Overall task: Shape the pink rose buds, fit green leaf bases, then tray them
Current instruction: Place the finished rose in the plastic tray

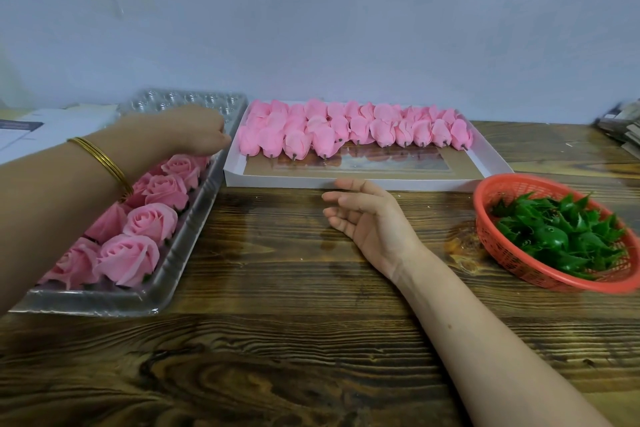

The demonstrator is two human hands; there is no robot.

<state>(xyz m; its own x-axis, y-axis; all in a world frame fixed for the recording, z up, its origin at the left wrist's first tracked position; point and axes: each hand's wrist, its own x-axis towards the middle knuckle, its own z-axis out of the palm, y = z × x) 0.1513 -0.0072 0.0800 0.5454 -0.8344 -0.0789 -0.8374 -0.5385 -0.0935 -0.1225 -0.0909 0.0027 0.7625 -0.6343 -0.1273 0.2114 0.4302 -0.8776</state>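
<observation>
Clear tray (180, 246) ~half full; many buds (346, 130) unshaped. Your right hand (367, 215) is open, empty. Left hand (197, 130) curled over tray, hold unclear.

Shaped pink roses (138, 257) sit upright in the clear tray (104, 302). Unshaped buds (353, 130) lie in rows in the white box (381, 184); green leaf bases (554, 236), seemingly loose, fill the red basket (502, 246).

Open stretch of wooden table (277, 340) hemmed in by three containers.
Clear tray (104, 302) at left, white box (277, 181) behind, red basket (498, 246) at right; right hand (367, 215) and forearm slanting across the gap.
</observation>
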